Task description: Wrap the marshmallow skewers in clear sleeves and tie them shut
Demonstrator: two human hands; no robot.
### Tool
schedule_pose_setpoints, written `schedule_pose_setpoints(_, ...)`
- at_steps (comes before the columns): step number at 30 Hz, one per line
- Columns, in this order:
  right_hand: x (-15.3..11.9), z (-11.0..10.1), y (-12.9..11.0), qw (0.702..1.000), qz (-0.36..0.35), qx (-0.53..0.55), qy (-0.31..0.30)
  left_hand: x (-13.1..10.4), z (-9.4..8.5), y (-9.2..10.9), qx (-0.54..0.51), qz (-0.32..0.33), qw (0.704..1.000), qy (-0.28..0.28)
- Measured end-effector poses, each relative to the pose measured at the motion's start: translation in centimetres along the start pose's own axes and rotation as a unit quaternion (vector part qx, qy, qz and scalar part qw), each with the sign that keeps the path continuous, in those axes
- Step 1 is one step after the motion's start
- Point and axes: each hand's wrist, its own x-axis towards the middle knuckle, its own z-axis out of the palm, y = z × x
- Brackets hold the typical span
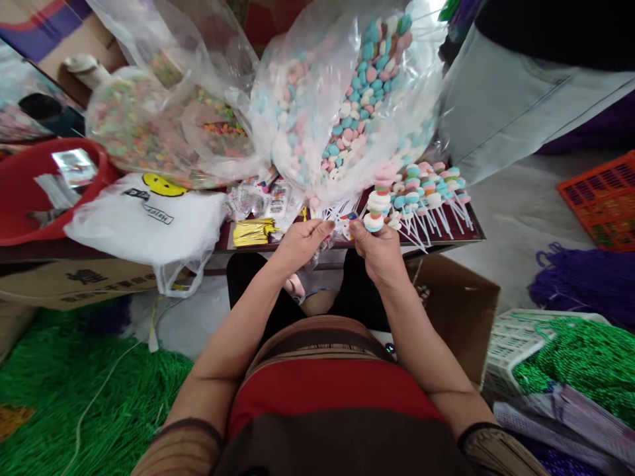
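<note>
My left hand [306, 243] pinches the edge of a small clear bag [343, 225] with a coloured print, above the table's front edge. My right hand [380, 250] is closed around the lower end of a candy skewer [381, 196], stacked with pink, white and blue pieces. Its thumb also touches the right side of the bag. The skewer's stick is hidden by my fingers. Beside my right hand lies a pile of finished candy skewers [430, 185], their white sticks pointing toward me. Near my left hand sits a bundle of gold twist ties [253, 232].
Large clear sacks of pastel candy [364, 96] and gummy candy [143, 129] stand at the back. A red basin [94, 178] and a white smiley bag [149, 218] are on the left. A cardboard box [459, 311] stands below right. Another person's leg [516, 99] is at the upper right.
</note>
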Motion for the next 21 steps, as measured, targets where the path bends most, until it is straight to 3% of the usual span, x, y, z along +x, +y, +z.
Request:
schedule_pose_setpoints(4, 0.0, 0.4, 0.9, 0.998, -0.032, -0.038, 0.026, -0.8, -0.6, -1.8, -0.092, -0.046, 0.993, -0.060)
schedule_pose_setpoints(10, -0.3, 1.3, 1.8, 0.997, -0.022, -0.068, 0.018, -1.4, -0.7, -3.1, -0.092, -0.027, 0.995, 0.012)
schedule_pose_setpoints(15, -0.1, 1.3, 1.5, 0.998, 0.035, -0.053, -0.028, -1.6, -1.3, -2.3, -0.001, 0.014, 1.000, 0.007)
schedule_pose_setpoints(18, 0.1, 1.6, 1.5, 0.999, 0.046, -0.027, -0.012, -1.4, -1.5, -2.4, 0.018, -0.001, 1.000, 0.011)
schedule_pose_setpoints(21, -0.2, 2.0, 1.7, 1.000, 0.018, -0.016, 0.014, -1.3, -1.0, -2.6, -0.040, -0.032, 0.997, 0.064)
